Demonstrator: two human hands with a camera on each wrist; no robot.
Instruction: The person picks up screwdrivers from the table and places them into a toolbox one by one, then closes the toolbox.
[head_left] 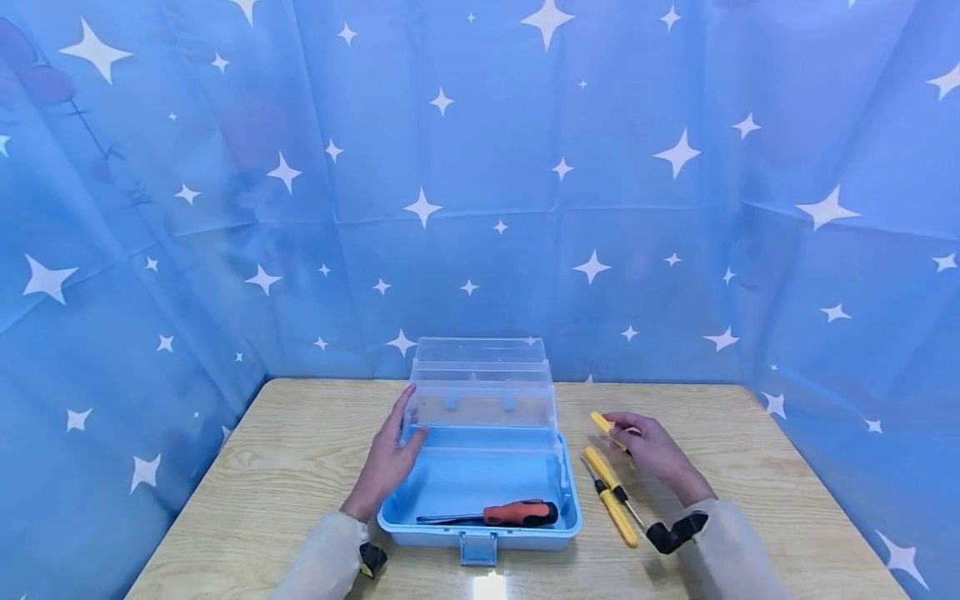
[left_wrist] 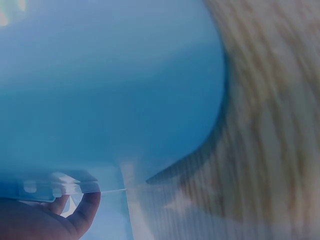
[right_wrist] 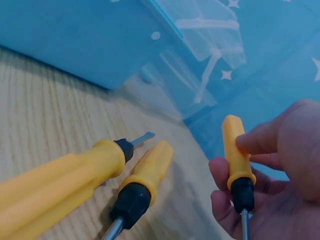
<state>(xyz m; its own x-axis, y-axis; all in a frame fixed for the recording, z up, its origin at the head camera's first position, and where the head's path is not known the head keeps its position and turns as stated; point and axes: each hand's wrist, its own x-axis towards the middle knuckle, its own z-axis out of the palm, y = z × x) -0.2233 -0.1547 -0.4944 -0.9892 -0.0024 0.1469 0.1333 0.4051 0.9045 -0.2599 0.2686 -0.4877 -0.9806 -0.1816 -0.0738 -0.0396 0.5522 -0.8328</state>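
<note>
A blue toolbox (head_left: 480, 537) stands with its clear lid (head_left: 483, 404) raised. My left hand (head_left: 392, 462) grips the lid's left side, thumb toward the inside; the left wrist view shows a thumb and finger (left_wrist: 85, 215) at the clear plastic edge. Inside the box lies a red-and-black screwdriver (head_left: 517, 512). My right hand (head_left: 648, 446) pinches a yellow-handled screwdriver (right_wrist: 236, 150) by its handle, thumb on one side and fingers on the other, shaft pointing back toward the wrist. Two more yellow-handled screwdrivers, one (head_left: 602, 468) and another (head_left: 618, 517), lie between that hand and the box.
The wooden table (head_left: 300, 475) carries everything. A blue curtain with white stars (head_left: 480, 167) hangs behind it and along both sides. The box's front latch (head_left: 478, 550) hangs down at its near edge.
</note>
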